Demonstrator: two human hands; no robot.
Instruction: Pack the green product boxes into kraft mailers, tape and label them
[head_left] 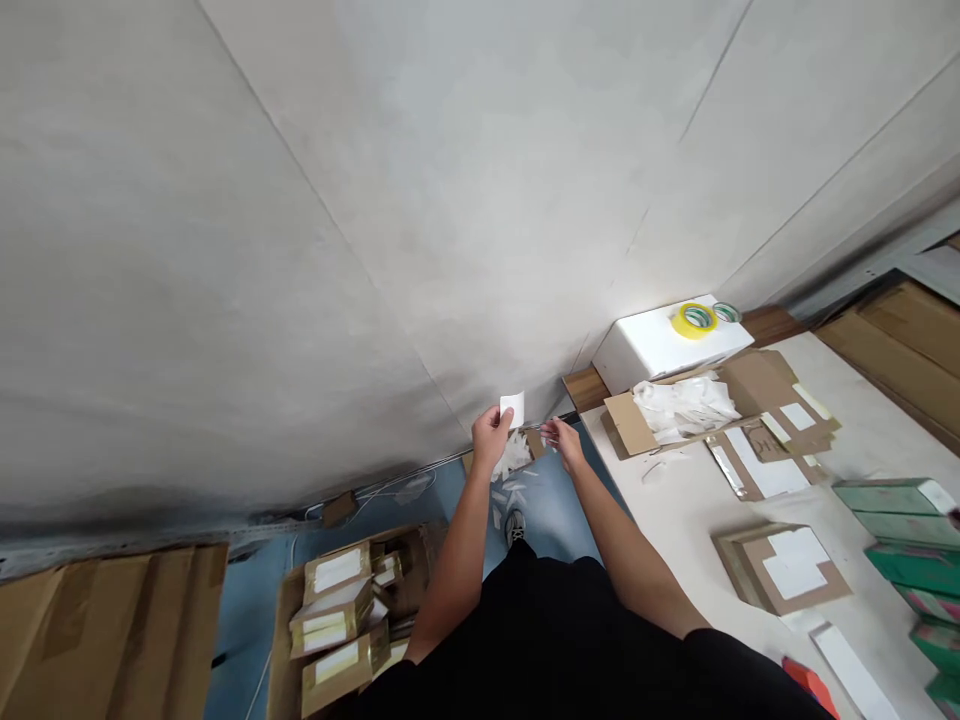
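My left hand [491,437] pinches a small white label [513,408] between thumb and fingers, holding it up near the wall. To its right is my right hand [562,441], its fingers loosely bent and apart; I make out nothing in them. Below both hands, a small cardboard box [534,442] on the floor holds white paper scraps [514,455], and more scraps lie in front of it. The label is apart from the right hand.
On the right-hand table [675,510] are an open carton of white paper [630,425], a taped carton [787,570] and green boxes [892,497]. Yellow tape [684,322] rests on a white box [645,350]. At lower left stands a large carton [283,640] of small boxes.
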